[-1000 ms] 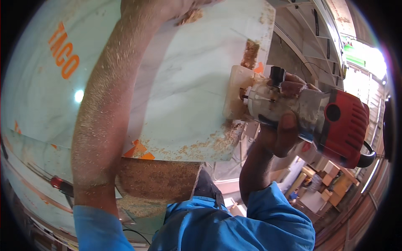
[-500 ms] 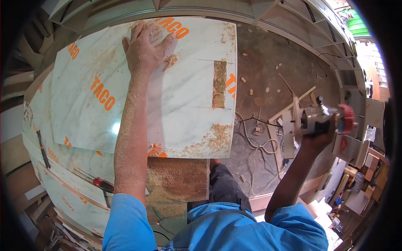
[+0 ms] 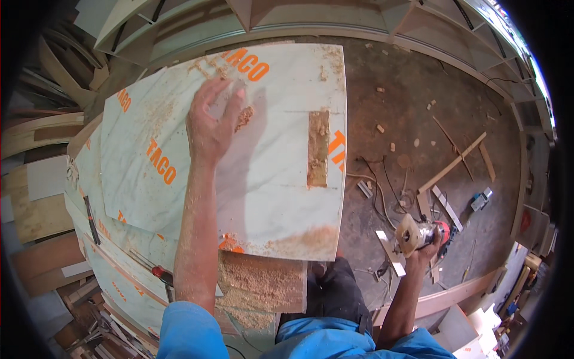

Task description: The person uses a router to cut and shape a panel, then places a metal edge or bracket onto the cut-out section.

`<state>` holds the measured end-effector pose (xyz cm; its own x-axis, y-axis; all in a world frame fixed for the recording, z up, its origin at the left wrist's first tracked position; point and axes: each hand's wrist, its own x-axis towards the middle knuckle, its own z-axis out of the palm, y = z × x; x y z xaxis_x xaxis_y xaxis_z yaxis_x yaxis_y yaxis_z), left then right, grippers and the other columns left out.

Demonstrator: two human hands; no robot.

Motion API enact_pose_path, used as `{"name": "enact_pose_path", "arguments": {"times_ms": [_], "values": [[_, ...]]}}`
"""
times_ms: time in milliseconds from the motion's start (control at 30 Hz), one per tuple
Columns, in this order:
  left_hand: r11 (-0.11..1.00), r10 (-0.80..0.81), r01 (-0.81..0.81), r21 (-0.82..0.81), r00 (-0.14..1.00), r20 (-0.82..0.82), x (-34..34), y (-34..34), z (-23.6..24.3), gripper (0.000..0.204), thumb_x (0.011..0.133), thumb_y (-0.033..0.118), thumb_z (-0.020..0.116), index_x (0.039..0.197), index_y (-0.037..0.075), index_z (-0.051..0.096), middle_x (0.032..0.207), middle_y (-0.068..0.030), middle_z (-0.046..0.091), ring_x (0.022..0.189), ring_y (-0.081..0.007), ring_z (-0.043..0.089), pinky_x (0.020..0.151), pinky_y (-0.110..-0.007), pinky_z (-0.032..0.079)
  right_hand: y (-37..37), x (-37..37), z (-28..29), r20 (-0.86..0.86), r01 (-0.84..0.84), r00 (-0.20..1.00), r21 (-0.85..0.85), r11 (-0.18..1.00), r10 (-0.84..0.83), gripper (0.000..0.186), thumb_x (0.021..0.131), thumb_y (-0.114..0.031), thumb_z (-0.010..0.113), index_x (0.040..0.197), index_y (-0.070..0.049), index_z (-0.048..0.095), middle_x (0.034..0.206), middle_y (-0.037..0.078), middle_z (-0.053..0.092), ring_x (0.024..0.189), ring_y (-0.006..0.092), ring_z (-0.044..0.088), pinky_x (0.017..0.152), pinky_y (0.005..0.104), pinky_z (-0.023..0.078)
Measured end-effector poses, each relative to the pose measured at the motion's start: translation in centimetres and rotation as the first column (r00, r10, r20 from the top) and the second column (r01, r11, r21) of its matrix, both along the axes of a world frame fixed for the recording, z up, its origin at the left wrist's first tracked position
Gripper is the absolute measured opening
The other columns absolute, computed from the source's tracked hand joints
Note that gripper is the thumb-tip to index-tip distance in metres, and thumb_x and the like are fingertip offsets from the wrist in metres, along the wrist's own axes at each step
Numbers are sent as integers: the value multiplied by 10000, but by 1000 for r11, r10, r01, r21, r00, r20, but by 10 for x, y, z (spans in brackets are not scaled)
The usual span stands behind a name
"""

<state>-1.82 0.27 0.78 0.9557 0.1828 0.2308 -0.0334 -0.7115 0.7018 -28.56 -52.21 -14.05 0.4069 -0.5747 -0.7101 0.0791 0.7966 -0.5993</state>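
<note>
A trim router (image 3: pixel 409 235) with a square base plate and a red top is gripped in my right hand (image 3: pixel 424 252), off the right side of the bench above the floor. My left hand (image 3: pixel 210 122) is over a white marble-look panel (image 3: pixel 269 155) printed with orange lettering. Its fingers are loosely bent and apart, and its shadow falls to the right on the panel. A small heap of wood shavings (image 3: pixel 244 118) lies beside the thumb. Near the panel's right edge is a rectangular routed recess (image 3: pixel 318 149) between pencil lines. Sawdust (image 3: pixel 305 238) covers the near right corner.
A red-handled screwdriver (image 3: pixel 161 274) lies left of my left forearm. On the floor are wood strips (image 3: pixel 452 161), cords (image 3: pixel 382 197) and another grey power tool (image 3: pixel 481 199). An open shelf frame (image 3: pixel 323 24) stands along the far side; boards (image 3: pixel 45 221) are stacked at left.
My left hand has lifted off the panel, fingers curling in. My right hand has lowered the router and brought it closer to the bench. The view has shifted a little.
</note>
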Motion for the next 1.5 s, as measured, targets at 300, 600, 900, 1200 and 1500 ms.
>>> {"name": "enact_pose_path", "arguments": {"times_ms": [300, 600, 900, 1200, 1500], "values": [[904, -232, 332, 268, 910, -344, -51, -70, 44, 1090, 649, 315, 921, 1582, 224, 365, 1678, -145, 212, 1535, -329, 261, 1245, -526, 249, 29, 27, 29, 159, -133, 980, 100, 986, 116, 432, 857, -271, 737, 1185, -44, 570, 954, 145, 689, 832, 339, 704, 799, 510, 613], [825, -287, 421, 378, 887, -362, -10, -88, 31, 1139, 674, 322, 871, 1618, 272, 236, 1694, -176, 117, 1576, -358, 129, 1254, -626, 48, 64, 51, 60, 158, -262, 955, 55, 963, 251, 515, 854, -316, 749, 1200, -1, 533, 968, 213, 682, 843, 355, 703, 790, 478, 617], [976, 202, -219, 5, 908, 367, 18, -27, 38, 532, 932, 362, 756, 1317, 26, 612, 1316, -175, 595, 1278, -317, 552, 1068, -431, 451, 95, 62, 91, 109, -405, 909, 2, 914, 403, 483, 875, -397, 706, 1114, 5, 584, 968, 208, 684, 875, 350, 694, 794, 467, 589], [959, 69, -111, 262, 984, 166, 38, 39, -13, 598, 899, 463, 751, 1319, 52, 641, 1363, -206, 588, 1323, -350, 520, 1116, -448, 422, 143, 124, 177, 367, -399, 746, -421, 814, 556, 513, 962, -392, 595, 1233, 43, 583, 1106, 198, 673, 983, 312, 668, 842, 448, 560], [888, 120, -221, 404, 958, 261, 58, 42, -46, 794, 850, 673, 687, 1340, 51, 630, 1406, -155, 557, 1365, -297, 463, 1192, -501, 285, 248, 178, 212, 200, -107, 473, -954, 281, 858, 487, 890, -223, 646, 1247, 101, 578, 1128, 227, 657, 1062, 333, 642, 962, 490, 519]]}}
